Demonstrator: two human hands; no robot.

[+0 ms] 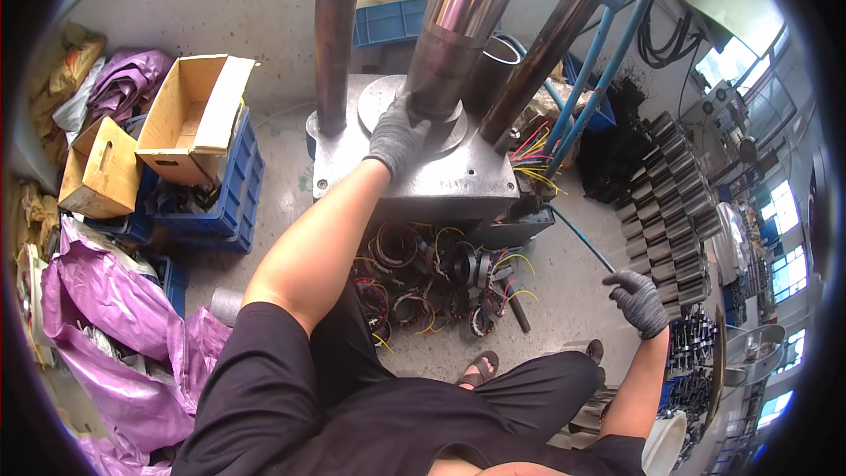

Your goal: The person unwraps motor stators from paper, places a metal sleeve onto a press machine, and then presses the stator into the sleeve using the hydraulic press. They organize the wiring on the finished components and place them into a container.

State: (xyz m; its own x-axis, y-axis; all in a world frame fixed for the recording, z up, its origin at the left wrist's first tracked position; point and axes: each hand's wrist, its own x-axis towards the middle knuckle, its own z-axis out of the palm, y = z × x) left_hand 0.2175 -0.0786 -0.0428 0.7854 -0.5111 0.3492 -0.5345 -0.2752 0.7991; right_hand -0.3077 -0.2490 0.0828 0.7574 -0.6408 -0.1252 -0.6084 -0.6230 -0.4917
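Note:
My left hand [397, 138], in a grey knit glove, is against the lower left side of a shiny metal cylinder [438, 70]. Its fingers curl partly behind the cylinder, where I cannot see them, and the thumb lies in front. The cylinder stands upright on a round plate [377, 99] on the heavy press bed [352, 163], between thick steel columns [333, 44]. Off to the right, my right hand [640, 304], gloved the same way, is closed around the near end of a thin blue-grey lever rod [582, 236] that slants back toward the press.
Wound stators [397, 247] with coloured leads lie on the floor before the press, beside a hammer [515, 304]. Blue crates [238, 181] with an open cardboard box [189, 115] and purple sacks [115, 317] stand left. Stacked metal sleeves [665, 211] line the right.

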